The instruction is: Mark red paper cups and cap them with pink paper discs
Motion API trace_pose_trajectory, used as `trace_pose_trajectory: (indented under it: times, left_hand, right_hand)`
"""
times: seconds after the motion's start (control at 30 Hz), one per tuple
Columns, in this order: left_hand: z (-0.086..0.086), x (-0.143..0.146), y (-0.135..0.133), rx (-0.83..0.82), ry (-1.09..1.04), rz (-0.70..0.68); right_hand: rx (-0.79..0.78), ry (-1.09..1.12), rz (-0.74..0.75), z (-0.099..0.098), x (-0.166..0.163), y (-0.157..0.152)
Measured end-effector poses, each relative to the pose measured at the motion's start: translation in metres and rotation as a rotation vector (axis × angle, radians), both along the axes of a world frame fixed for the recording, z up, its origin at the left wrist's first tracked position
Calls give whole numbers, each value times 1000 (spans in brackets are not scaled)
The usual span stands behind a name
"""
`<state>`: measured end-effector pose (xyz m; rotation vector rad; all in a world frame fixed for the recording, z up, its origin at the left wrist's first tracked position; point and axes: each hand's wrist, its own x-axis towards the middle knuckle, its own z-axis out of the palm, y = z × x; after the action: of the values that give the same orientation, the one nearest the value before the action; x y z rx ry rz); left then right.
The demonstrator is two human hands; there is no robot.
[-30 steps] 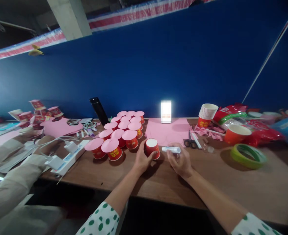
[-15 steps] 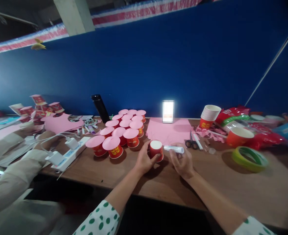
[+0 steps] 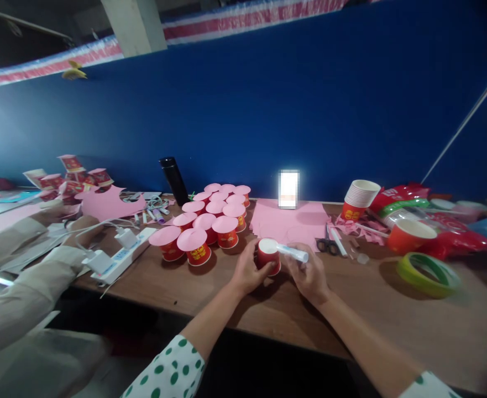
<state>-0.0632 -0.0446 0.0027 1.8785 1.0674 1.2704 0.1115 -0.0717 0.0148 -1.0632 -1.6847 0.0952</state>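
My left hand [image 3: 248,272] is wrapped round a red paper cup [image 3: 269,258], which stands upside down at the table's front with its white base facing up. In my right hand [image 3: 310,277] is a white glue stick [image 3: 296,254], held nearly level. Its tip meets the rim of the cup's base. To the left stand several upturned red cups, each topped with a pink paper disc [image 3: 192,240]. Behind my hands lies a stack of pink paper sheets [image 3: 263,218].
Scissors [image 3: 328,246], a stack of cups [image 3: 361,193], a single cup [image 3: 411,236] and green tape [image 3: 428,275] are on the right. A power strip [image 3: 122,260], black bottle [image 3: 174,182] and a co-worker's sleeve [image 3: 31,287] are left. A bright phone [image 3: 288,189] stands behind.
The glue stick has come left and now touches the cup's base, tilting down at its right end. The whole view has shifted slightly.
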Motion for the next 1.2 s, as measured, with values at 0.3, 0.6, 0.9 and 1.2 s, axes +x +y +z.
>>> trace_pose_trajectory:
  times: [0.3,0.6,0.9,1.2]
  left_hand:
    - [-3,-1,2,1,-12,-6]
    - [-5,-1,2,-8,9,12]
    - [-4,-1,2,15,18,1]
    - [-5,-1,3,30,23,16]
  right_hand:
    - [-9,-17,33,0,0,0]
    - [39,-38,42,0,0,2]
    - [26,-43,48,-1,0,2]
    - [7,-34,54,0,0,2]
